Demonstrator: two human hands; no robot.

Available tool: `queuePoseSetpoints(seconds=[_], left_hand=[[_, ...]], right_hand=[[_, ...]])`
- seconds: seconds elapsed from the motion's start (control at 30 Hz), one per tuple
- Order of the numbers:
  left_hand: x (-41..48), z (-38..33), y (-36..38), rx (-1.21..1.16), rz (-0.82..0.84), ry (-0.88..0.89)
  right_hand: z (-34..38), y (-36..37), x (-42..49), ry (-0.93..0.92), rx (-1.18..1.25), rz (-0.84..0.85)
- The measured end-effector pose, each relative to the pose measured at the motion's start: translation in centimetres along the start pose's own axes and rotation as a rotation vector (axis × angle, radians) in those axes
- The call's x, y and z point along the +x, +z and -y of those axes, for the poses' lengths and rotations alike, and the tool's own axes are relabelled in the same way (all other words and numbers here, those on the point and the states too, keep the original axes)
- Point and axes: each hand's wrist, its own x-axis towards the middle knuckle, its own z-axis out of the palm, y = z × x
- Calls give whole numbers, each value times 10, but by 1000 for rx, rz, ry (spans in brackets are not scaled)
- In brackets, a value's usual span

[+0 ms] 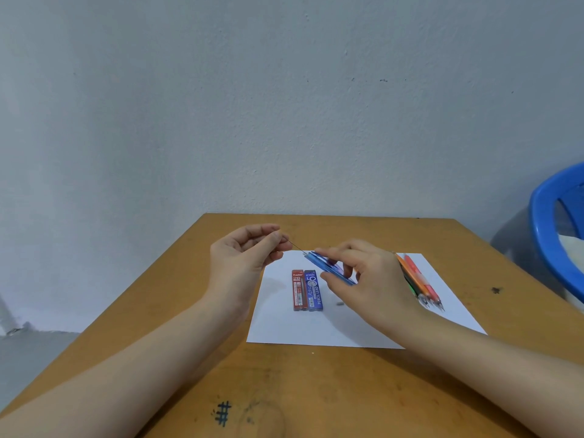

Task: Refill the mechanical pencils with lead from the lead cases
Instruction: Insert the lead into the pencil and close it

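Left of centre, your left hand [243, 257] pinches a lead [297, 245], whose far end meets the tilted light-blue case [319, 263]. Your right hand [366, 279] grips that case above the paper [316, 330]. Red case [298, 290] and dark-blue case [315, 290] lie below; pencils [423, 279] lie right.

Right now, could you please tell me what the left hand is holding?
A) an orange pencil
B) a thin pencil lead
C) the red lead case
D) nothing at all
B: the left hand pinches a thin pencil lead at its fingertips, the lead's other end meeting the blue item gripped by the right hand, while the red lead case lies on the white paper.
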Motion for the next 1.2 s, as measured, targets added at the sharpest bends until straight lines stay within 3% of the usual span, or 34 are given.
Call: queuePoseSetpoints(seconds=[0.33, 0.57, 1.2], left_hand=[[-3, 1, 1, 44, 71, -32], [-8, 2, 3, 197, 142, -13], [-17, 0, 11, 92, 135, 44]], right_hand=[[2, 0, 0, -24, 8, -31], [3, 0, 0, -49, 61, -70], [15, -5, -1, -42, 230, -127]])
